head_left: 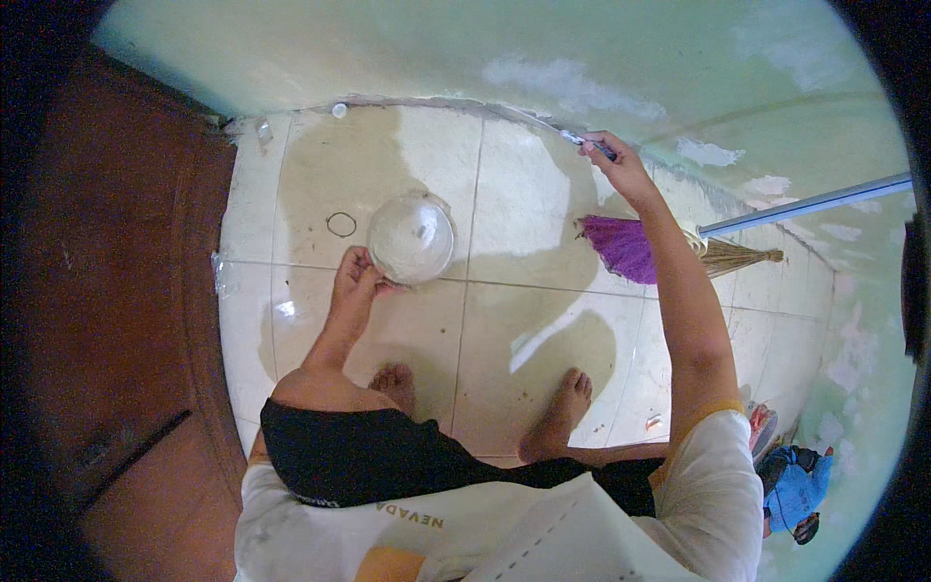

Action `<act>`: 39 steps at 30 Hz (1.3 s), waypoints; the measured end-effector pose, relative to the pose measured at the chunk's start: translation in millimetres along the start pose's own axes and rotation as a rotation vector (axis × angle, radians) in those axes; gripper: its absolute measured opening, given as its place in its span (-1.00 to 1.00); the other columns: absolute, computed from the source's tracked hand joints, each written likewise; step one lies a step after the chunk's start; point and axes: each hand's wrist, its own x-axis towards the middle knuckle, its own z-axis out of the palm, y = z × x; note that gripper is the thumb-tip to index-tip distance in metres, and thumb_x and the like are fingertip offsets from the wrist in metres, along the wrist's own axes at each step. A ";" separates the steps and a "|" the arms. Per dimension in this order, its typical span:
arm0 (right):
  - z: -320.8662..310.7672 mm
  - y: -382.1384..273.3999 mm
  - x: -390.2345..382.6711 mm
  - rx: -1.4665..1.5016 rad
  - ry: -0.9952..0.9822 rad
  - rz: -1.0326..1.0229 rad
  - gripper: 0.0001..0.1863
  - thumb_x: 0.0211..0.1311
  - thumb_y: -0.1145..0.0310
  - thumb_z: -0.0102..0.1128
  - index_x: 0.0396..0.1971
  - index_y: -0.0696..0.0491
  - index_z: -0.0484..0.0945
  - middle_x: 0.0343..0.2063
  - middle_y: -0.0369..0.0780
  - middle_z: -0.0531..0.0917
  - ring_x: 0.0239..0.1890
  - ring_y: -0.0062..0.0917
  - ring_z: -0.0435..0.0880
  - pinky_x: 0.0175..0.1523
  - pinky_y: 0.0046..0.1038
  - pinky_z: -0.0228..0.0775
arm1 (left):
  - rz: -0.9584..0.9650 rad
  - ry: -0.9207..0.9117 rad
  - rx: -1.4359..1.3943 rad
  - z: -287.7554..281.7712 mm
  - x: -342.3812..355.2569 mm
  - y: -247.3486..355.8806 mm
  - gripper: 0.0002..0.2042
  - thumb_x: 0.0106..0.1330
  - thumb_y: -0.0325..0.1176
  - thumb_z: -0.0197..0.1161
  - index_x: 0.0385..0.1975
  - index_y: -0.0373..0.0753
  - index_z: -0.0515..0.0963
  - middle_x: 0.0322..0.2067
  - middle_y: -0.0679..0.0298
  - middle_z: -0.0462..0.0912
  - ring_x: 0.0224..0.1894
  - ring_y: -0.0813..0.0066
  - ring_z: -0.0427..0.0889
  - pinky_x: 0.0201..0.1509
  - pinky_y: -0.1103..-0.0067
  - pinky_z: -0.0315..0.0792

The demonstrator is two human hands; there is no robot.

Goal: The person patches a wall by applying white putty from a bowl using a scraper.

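Nearest to view, my white shirt [713,495] and black shorts [359,451] fill the lower area. My bare left foot [394,386] and bare right foot [562,412] are set apart on the pale tiled floor [529,330].

My left hand [359,274] is at the near-left rim of the round, whitish bowl [412,238], fingers curled inward. Whether these fingers grip the rim or only rest beside it, I cannot tell. The bowl sits on the floor, forward of my left foot. A thin dark ring [328,225] lies flat just left of the bowl.

To the right, a broom with purple bristles [621,250] lies on the floor, partly covered by my forearm. A blue-grey pole [815,203] slants above it.

My right hand [616,167] is extended forward, fingers closed around the dark handle of a slim hand tool [574,139]. The tool's far end points left along the joint between floor and green wall [407,53]; contact there is unclear. A small white cap [339,111] lies near the wall's base.
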 end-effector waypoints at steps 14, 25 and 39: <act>21.3 38.8 31.3 -0.681 0.439 -0.364 -0.67 0.30 0.09 0.24 -0.23 0.08 0.57 -0.38 -0.12 0.68 -0.38 -0.31 0.66 -0.25 -0.35 0.50 | -0.072 0.061 0.002 -1.3 3.4 -30.7 -0.84 0.35 -0.51 0.05 -0.13 -0.21 0.31 -0.16 0.28 0.49 -0.12 0.46 0.56 -0.06 0.43 0.58; 29.6 30.4 39.1 -0.919 0.494 -0.081 -0.46 0.32 -0.17 0.00 -0.34 0.10 0.56 -0.39 -0.03 0.67 -0.37 -0.09 0.69 -0.29 -0.13 0.55 | -0.099 0.058 -0.017 6.1 4.2 -27.0 -0.83 0.33 -0.53 0.04 -0.13 -0.22 0.30 -0.16 0.25 0.49 -0.14 0.43 0.56 -0.07 0.40 0.59; -13.1 38.4 21.5 -0.983 0.503 0.021 -0.47 0.33 -0.14 0.00 -0.36 0.12 0.52 -0.34 0.01 0.65 -0.33 -0.01 0.66 -0.26 -0.09 0.52 | -0.081 0.072 0.055 -3.0 5.4 -38.2 -0.76 0.37 -0.28 0.13 -0.09 -0.22 0.33 -0.15 0.24 0.51 -0.11 0.43 0.56 -0.05 0.43 0.54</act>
